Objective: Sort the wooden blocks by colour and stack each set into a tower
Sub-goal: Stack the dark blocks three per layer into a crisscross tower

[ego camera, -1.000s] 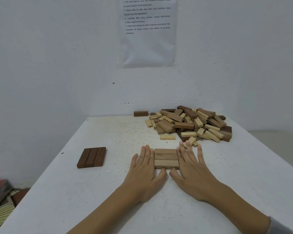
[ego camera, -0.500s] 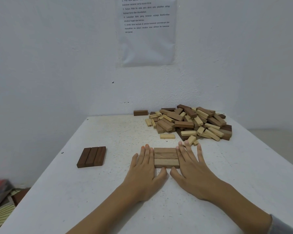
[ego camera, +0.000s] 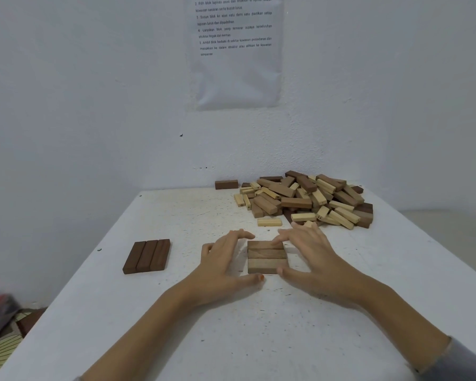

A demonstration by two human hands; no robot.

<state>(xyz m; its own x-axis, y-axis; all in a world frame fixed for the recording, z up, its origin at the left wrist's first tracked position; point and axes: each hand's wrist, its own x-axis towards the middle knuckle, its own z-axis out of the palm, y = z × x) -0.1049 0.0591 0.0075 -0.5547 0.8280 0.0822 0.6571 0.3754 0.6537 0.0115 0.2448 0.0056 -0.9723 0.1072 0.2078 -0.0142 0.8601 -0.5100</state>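
Observation:
Three medium-brown blocks point(ego camera: 266, 257) lie side by side as a flat square layer at the middle of the white table point(ego camera: 259, 339). My left hand point(ego camera: 224, 264) arches round the layer's left side, its fingers at the far edge and its thumb along the near edge. My right hand point(ego camera: 312, 257) does the same on the right side, fingers on the far edge and thumb at the near right corner. A second layer of three dark-brown blocks point(ego camera: 146, 256) lies to the left, apart from both hands.
A mixed pile of loose blocks point(ego camera: 308, 199), pale, medium and dark, fills the far right of the table. One pale block point(ego camera: 270, 222) lies just in front of it and one dark block point(ego camera: 226, 184) against the wall. A printed sheet point(ego camera: 235, 50) hangs above.
Both hands lay flat against the left and right sides of the medium-brown layer; now they are raised and arched, with fingers on its far edge and thumbs on its near edge.

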